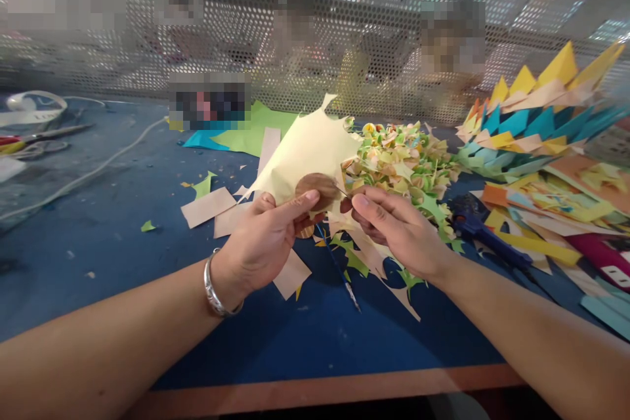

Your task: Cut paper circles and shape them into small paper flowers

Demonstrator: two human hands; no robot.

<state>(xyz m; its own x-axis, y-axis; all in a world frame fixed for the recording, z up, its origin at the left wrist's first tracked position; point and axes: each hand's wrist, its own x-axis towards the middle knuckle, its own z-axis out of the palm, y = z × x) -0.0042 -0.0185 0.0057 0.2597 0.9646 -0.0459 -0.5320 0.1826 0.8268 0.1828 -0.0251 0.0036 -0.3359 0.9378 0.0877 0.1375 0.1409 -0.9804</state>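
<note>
My left hand (268, 236) is closed on a pale yellow paper sheet (310, 144) with scalloped cut edges. Its thumb presses a round brown wooden disc (317, 191) flat against that paper. Close by on the right, my right hand (394, 223) pinches a thin dark metal tool (343, 192) whose tip meets the disc's edge. Most of the tool is hidden in the fingers, so its kind cannot be made out. Beneath the hands, a slim blue pen-like tool (339, 269) lies on the blue table (275, 354) among pale paper strips (209, 207).
Behind my right hand is a heap of small paper cut-outs (403, 157). Spiky folded-paper pieces (531, 118), a blue glue gun (492, 236) and a magenta object (600, 259) lie right. A white cord (98, 167) crosses the left side. A perforated metal screen (335, 46) stands behind.
</note>
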